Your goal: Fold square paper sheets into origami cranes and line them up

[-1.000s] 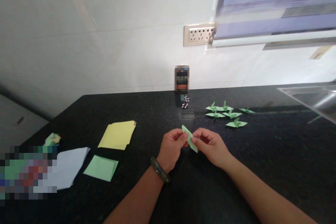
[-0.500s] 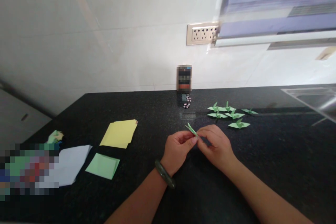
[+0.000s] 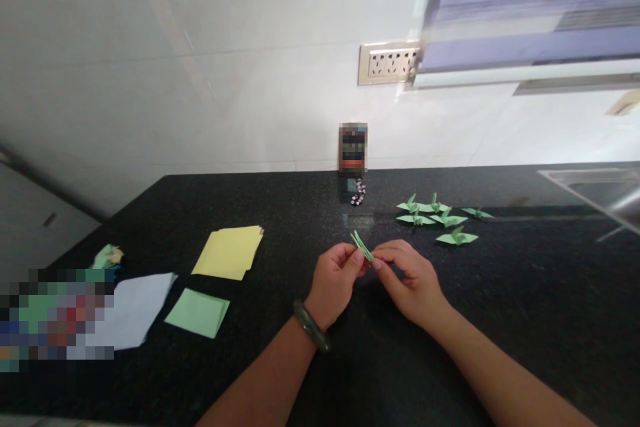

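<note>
Both hands meet above the black countertop [image 3: 525, 293] and pinch one small folded green paper piece [image 3: 361, 244]. My left hand [image 3: 336, 280], with a dark bangle on its wrist, grips the piece from the left between thumb and fingers. My right hand [image 3: 407, 280] pinches it from the right, fingers curled. Only the narrow upper tip of the paper shows above the fingers; the rest is hidden between them.
Several finished green paper cranes [image 3: 437, 219] lie behind my right hand. To the left lie a yellow paper stack [image 3: 229, 252], a green sheet [image 3: 197, 313] and a pale blue sheet [image 3: 135, 307]. A small dark device [image 3: 353, 148] leans on the wall, and a sink [image 3: 600, 193] sits far right.
The green piece has gone from a broad flat flap to a narrow folded strip between my fingers. Both hands have drawn closer together and a little higher.
</note>
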`<state>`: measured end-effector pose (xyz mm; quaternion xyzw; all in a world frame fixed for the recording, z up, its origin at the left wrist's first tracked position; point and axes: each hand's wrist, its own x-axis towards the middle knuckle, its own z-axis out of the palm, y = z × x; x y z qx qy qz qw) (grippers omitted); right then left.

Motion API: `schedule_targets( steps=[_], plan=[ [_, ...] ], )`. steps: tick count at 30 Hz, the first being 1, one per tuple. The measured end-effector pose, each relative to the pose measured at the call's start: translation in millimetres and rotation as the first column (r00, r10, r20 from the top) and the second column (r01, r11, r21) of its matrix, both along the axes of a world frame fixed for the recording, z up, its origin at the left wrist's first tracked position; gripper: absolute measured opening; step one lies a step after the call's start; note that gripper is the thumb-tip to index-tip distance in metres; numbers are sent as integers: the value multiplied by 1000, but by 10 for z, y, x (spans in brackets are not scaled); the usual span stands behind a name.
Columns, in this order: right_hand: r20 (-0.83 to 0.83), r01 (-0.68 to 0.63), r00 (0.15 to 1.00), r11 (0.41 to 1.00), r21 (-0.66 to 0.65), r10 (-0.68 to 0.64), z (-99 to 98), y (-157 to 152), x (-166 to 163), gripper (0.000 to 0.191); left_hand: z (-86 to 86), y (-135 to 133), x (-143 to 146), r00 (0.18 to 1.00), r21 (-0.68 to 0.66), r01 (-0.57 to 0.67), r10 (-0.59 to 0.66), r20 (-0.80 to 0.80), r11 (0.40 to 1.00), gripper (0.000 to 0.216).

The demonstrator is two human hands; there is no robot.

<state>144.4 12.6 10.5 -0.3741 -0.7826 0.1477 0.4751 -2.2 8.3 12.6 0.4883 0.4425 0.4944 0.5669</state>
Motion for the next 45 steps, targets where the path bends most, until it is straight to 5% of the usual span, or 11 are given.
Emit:
schedule_targets(
  steps=[11, 20, 31, 39, 45],
  plan=[
    [-85, 111, 988, 981, -157, -125, 1, -15, -21, 15, 8, -14, -6, 1000, -13, 12, -12, 9, 1000, 20],
    [25, 133, 991, 991, -21, -132, 17, -18, -16, 12, 23, -12, 7, 1000, -8, 18, -18, -6, 1000, 20],
    [143, 3, 989, 978, 208, -34, 22, -14, 4, 17, -37, 10, -3, 1000, 22, 17, -17, 0, 1000, 22],
    [229, -39, 973, 981, 191, -6, 46, -32, 46, 35, 4, 19, -41, 991, -113, 3, 12, 134, 994, 23],
    [228, -69, 973, 987, 146, 34, 31, 4, 118, 40, 24, 60, -120, 946, -240, 129, -47, 321, 962, 22]
  ],
)
